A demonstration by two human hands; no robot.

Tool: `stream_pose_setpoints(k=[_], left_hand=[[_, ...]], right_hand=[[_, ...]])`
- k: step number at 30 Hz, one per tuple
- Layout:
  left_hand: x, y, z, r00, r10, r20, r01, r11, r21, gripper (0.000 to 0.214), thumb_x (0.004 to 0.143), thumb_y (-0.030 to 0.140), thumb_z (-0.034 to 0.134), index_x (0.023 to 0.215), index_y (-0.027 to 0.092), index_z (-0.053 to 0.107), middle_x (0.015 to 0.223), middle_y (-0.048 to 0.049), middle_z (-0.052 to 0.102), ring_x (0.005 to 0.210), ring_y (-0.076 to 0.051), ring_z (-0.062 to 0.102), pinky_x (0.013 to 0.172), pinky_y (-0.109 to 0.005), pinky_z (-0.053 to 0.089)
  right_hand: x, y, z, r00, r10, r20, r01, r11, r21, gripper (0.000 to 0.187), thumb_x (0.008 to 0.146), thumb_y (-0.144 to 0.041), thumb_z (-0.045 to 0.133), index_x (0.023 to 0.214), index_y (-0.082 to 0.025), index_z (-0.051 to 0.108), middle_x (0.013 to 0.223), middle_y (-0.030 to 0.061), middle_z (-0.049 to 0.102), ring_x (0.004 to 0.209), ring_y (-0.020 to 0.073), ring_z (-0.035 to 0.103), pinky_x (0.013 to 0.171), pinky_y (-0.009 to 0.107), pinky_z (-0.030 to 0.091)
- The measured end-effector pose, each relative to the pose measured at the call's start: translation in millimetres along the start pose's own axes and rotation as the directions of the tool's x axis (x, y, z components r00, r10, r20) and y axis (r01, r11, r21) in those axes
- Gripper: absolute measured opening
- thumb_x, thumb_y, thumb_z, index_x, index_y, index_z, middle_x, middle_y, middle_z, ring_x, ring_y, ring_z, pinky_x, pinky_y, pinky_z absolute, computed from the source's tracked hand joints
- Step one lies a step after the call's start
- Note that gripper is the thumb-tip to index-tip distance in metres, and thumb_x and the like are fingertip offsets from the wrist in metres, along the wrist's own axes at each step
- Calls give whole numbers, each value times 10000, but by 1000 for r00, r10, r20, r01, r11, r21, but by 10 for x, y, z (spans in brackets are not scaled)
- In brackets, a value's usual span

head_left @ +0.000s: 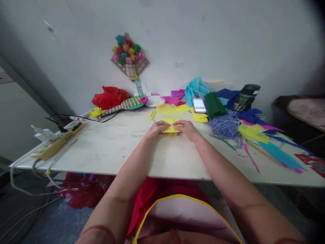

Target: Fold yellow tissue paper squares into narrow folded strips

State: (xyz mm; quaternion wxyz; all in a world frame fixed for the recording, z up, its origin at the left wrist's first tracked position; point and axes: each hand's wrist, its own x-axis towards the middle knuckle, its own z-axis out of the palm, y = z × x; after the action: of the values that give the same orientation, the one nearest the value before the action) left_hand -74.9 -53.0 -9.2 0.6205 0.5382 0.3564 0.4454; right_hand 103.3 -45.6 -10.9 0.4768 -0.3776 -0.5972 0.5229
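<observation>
A piece of yellow crepe paper (167,120) is held between my two hands above the middle of the table. My left hand (157,129) pinches its left side, thumb on top and fingers curled beneath. On the right side my right hand (186,128) grips it the same way, the two thumbs nearly meeting at the centre. Just beyond the hands lie flat yellow paper sheets (166,108) and a small folded yellow piece (151,115). The fingers under the paper are partly hidden.
A phone (199,105), a tangle of bluish yarn (224,124), coloured paper scraps and a dark bottle (246,97) stand or lie at the right. Behind left are a red bag (110,97) and a green decorated paddle shape (129,104). A power strip (57,142) with cables occupies the left edge.
</observation>
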Motion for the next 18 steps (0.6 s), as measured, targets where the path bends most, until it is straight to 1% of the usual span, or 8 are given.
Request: stream_pose_setpoints(k=[3,5,8,10,13,16,18], left_hand=[[-15,5,21,999,46,-19,-45,998,46,311,584,187,621,882,135,545,714,-32,640,580,-151,624,551,-279,511],[-22,10,36,996,88,-17,-86,993,86,324,591,181,622,898,135,530,688,-24,632,565,-153,622,543,-279,510],[-22,20,54,990,138,-21,-133,977,164,331,586,182,640,890,124,521,629,-14,615,516,-149,608,519,-274,505],[-16,22,61,988,153,-36,-144,971,189,331,580,192,657,875,119,527,643,-17,618,514,-145,606,515,-270,504],[1,6,64,988,145,-60,-131,973,188,294,606,265,669,824,115,542,670,-30,626,525,-139,606,518,-267,505],[16,-17,60,989,124,-80,-104,969,224,291,633,355,662,735,116,532,598,-29,612,469,-135,585,464,-252,481],[17,-19,57,988,126,-85,-101,963,249,309,633,383,663,717,122,520,555,-22,602,433,-135,571,424,-238,456]], right_hand=[[5,0,6,1000,-15,0,15,1000,-12,424,540,-286,733,937,-186,623,738,-8,622,522,90,554,463,228,498],[8,-1,3,1000,-1,-10,0,1000,-26,429,545,-273,734,948,-183,620,700,-12,620,497,87,551,454,223,495],[19,3,-3,997,72,-34,-74,995,-66,343,540,-282,742,834,-144,632,610,-12,607,427,91,538,413,225,476],[29,8,-2,993,107,-44,-110,990,-90,300,532,-299,748,745,-131,621,550,-12,596,391,102,537,384,225,458],[33,10,10,994,97,-47,-101,989,-107,287,527,-326,750,681,-135,602,495,-15,585,374,113,540,370,220,445],[21,-2,23,996,75,-38,-79,991,-105,297,513,-343,755,661,-142,593,476,-27,573,370,113,538,373,219,446],[11,-10,24,997,64,-33,-67,993,-99,305,504,-349,759,651,-144,588,470,-32,567,370,111,536,378,220,448]])
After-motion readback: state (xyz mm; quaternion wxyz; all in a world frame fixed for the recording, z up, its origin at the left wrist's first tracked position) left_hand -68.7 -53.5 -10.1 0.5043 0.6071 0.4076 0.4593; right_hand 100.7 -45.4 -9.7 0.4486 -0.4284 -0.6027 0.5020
